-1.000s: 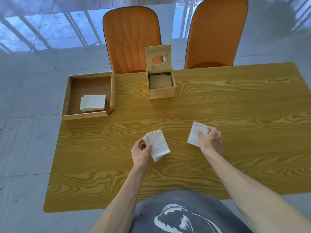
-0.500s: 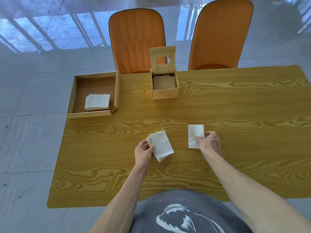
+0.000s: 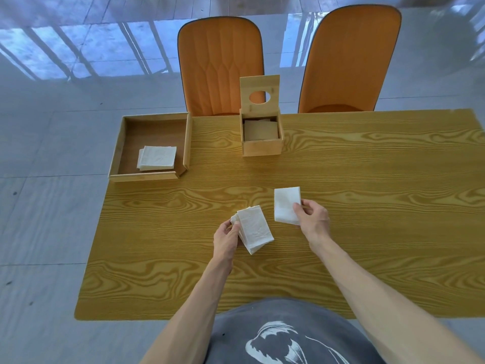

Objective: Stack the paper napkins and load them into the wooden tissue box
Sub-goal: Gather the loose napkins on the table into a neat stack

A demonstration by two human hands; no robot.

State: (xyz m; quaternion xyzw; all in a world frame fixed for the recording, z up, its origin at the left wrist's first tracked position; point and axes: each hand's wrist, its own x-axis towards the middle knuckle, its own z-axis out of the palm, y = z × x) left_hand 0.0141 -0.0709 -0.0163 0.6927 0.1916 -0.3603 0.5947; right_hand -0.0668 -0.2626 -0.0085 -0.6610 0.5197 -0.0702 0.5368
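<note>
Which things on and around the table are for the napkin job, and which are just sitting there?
For the job:
- napkin stack in left hand
- single napkin in right hand
- napkins in tray
- open wooden tissue box

Just there:
- two orange chairs
- wooden tray

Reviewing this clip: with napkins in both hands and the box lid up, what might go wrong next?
The left hand pinches a fanned napkin stack by one edge, so sheets may slip or stay misaligned. The right hand holds a single napkin that could land crooked. The wooden tissue box looks snug, so corners might catch.
</note>
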